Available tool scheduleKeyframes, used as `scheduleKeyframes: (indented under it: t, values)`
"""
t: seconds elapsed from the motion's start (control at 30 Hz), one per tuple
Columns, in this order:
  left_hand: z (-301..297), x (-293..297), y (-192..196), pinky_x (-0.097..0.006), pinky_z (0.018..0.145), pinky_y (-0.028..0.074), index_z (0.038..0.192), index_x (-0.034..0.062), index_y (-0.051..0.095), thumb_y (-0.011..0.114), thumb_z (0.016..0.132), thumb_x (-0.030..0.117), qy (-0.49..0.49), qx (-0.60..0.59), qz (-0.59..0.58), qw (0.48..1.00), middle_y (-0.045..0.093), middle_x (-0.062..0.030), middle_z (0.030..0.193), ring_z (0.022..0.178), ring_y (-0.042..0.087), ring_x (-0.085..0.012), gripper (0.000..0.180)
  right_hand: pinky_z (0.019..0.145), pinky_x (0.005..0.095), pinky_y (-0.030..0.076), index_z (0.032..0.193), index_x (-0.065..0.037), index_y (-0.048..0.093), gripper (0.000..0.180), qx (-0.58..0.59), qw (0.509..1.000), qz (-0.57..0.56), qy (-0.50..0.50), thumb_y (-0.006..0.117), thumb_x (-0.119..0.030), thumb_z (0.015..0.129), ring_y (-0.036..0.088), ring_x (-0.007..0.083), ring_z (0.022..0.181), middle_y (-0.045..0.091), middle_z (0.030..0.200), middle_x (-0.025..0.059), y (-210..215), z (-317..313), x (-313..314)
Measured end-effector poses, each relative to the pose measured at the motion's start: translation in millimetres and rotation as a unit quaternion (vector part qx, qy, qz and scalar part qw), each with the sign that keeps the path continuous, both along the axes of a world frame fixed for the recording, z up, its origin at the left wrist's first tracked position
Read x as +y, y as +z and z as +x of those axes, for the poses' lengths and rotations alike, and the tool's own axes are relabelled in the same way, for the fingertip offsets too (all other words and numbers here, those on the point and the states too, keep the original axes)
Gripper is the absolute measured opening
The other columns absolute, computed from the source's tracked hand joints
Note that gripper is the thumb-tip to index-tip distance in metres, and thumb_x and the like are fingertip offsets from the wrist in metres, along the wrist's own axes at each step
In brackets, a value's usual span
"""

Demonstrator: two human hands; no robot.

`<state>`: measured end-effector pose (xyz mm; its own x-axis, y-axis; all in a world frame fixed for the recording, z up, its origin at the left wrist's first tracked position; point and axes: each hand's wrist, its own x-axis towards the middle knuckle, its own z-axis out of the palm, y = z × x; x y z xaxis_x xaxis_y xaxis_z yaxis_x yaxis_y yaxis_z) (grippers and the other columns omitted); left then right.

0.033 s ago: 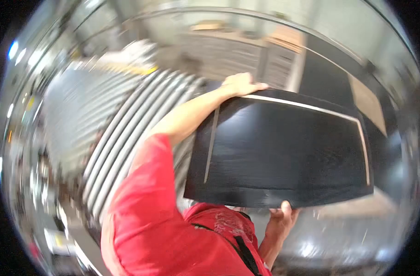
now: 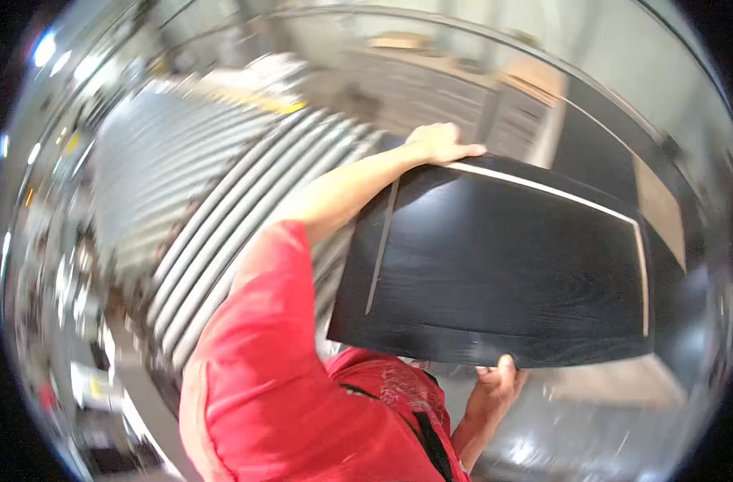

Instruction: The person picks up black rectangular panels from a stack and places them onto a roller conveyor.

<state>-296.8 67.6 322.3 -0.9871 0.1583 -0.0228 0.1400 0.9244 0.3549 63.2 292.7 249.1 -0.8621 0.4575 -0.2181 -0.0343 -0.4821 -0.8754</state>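
A wide black panel point(image 2: 511, 257) with wood-like grain fills the middle right, tilted and held in front of my red shirt. A thin pale strip point(image 2: 559, 190) runs along its far side and down both ends. My left hand point(image 2: 439, 145) reaches across and is closed on the panel's far edge near the left corner, thumb lying along the top. At the near edge my right hand point(image 2: 499, 384) grips from below, its thumb on the rim; its other fingers are partly hidden under the panel.
To the left lies a roller conveyor point(image 2: 246, 201) with grey rollers. Stacked boards point(image 2: 431, 88) stand at the back against the wall. More black panels point(image 2: 595, 136) and a light brown sheet point(image 2: 659, 205) are at the far right. A pale board point(image 2: 615, 381) shows below the held panel.
The whole view has shifted slightly, so the conveyor, stacks and panel all sit a little farther right. Both hands keep their hold on the panel.
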Motion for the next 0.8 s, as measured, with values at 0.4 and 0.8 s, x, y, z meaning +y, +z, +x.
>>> scheduleKeyframes:
  t: [0.4,0.8]
  values:
    - [273.5,-431.8,-35.5,-0.037,0.081,0.049,0.093,0.0007,0.075,0.053,0.087,0.07,0.494,0.129,0.146,0.848,0.072,-0.0146,0.082,0.08,0.067,-0.0214,0.073,0.097,0.0315,0.046,0.151,-0.008,0.033,0.076,0.086,0.826,-0.041,0.556,0.06,0.012,0.082,0.054,0.019,0.117,0.052,0.135,0.0077,6.3,-181.0,-209.5]
    - [449.3,-481.2,-180.5,-0.042,0.097,0.045,0.114,-0.004,0.069,0.048,0.082,0.081,0.867,0.134,0.254,0.408,0.07,-0.023,0.109,0.109,0.064,-0.0338,0.093,0.08,0.0346,0.044,0.106,0.006,0.062,0.038,-0.026,0.77,0.196,0.606,0.061,-0.031,0.099,0.052,0.0154,0.085,0.06,0.093,0.0055,-111.7,-296.1,-642.5]
